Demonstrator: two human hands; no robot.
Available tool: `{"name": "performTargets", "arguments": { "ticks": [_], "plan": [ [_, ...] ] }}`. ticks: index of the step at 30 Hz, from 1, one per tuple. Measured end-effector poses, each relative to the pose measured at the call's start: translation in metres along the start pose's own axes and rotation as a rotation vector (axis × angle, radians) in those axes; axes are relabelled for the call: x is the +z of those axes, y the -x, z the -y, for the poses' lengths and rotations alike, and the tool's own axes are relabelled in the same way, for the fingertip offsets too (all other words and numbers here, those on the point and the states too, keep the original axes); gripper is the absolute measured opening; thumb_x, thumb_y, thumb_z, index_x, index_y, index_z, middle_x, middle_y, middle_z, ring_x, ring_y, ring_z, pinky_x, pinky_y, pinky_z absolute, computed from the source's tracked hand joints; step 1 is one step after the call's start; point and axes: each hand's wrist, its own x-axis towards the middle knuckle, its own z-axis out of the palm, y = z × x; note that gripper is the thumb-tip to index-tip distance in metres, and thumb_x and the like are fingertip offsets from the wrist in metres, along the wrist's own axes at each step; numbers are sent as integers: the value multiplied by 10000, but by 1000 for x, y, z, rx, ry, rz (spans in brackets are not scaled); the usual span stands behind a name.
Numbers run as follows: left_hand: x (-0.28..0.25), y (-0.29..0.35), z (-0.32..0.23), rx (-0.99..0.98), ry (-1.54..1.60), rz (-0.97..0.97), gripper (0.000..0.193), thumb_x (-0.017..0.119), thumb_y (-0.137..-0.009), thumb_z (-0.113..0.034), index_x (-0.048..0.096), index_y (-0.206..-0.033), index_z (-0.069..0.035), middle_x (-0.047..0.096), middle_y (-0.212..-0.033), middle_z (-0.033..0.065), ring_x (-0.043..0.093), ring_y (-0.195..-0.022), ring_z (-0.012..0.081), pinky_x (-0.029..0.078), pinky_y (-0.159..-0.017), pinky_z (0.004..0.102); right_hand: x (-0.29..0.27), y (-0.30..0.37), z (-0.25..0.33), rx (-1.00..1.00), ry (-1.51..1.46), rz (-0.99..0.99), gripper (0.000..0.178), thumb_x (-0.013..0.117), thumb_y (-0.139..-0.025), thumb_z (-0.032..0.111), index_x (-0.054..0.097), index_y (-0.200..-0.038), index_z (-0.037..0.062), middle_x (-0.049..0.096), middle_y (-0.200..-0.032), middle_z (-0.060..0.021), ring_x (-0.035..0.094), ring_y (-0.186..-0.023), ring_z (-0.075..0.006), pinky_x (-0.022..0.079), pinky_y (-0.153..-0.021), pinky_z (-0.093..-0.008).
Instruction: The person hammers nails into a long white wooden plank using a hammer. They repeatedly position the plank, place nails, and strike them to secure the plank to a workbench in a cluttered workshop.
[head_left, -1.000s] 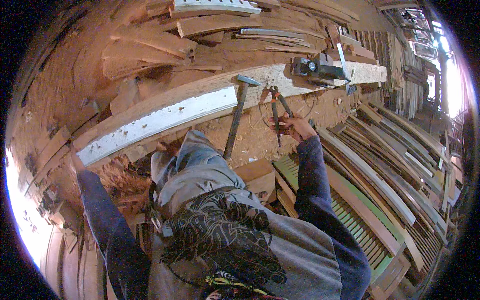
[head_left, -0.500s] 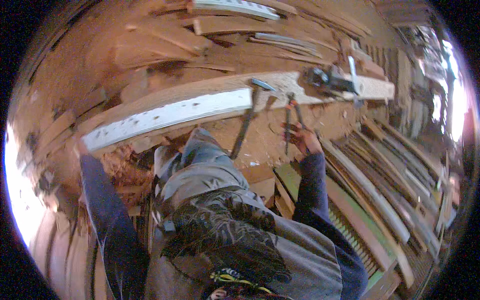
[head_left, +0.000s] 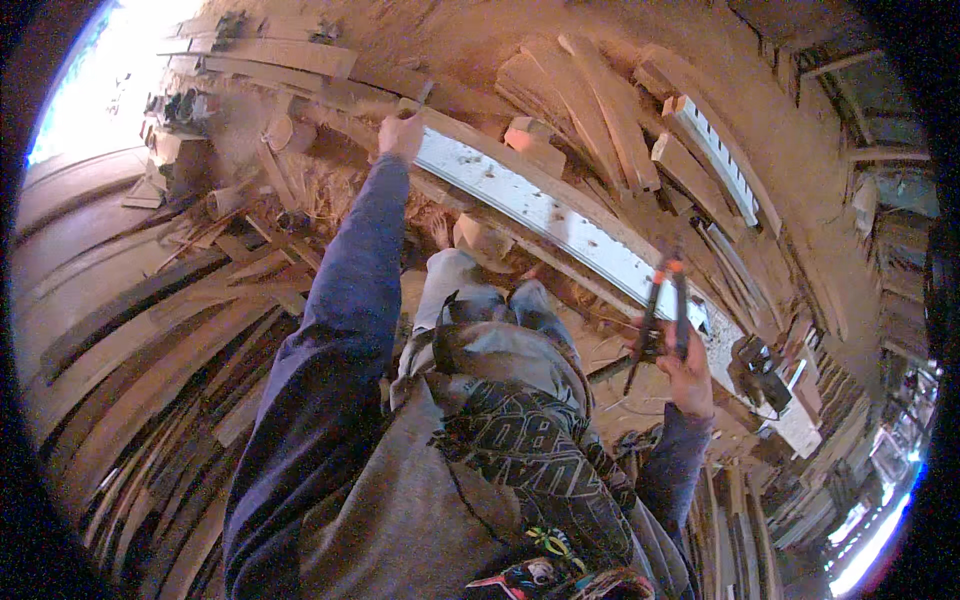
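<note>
A long white board with dark specks along its face lies slantwise on a wooden beam. At its far left end my left hand is closed round the board's end; its fingertips are partly hidden. A thin pale strip sticks up beside that hand. Over the board's near right end, my right hand grips a pair of pincers with dark handles and orange parts near the pivot, head pointing away from me. Partly hidden behind the right hand is the dark handle of a hammer.
A dark tool of unclear kind sits at the beam's right end. Loose planks and a slotted white piece lie beyond the beam. Stacked timber fills the left. A wood block stands behind the board.
My view has turned, so the board now slants down to the right. The pincers have come up over the white board in my right hand. My left hand stays at the board's left end.
</note>
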Motion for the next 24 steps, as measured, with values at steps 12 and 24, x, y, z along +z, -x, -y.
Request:
{"name": "performTargets", "arguments": {
  "ticks": [12,24],
  "plan": [
    [-50,63,-81,-90,188,183,584,591,-812,-493,656,-1092,15,624,-1183,247,607,-1081,420,467,-953,490,221,-114,122,-24,1150,242,218,544,-869,153,520,-1045,28,540,-840,-127,547,-845,-270,441,-777,-411],
    [-49,59,-73,78,331,308,525,546,-855,-435,598,-1226,-67,476,-1335,270,574,-1107,464,452,-959,520,305,-140,170,147,1971,294,279,579,-810,121,533,-1059,6,658,-930,-248,632,-867,-459,491,-708,-561]
  ]
}}
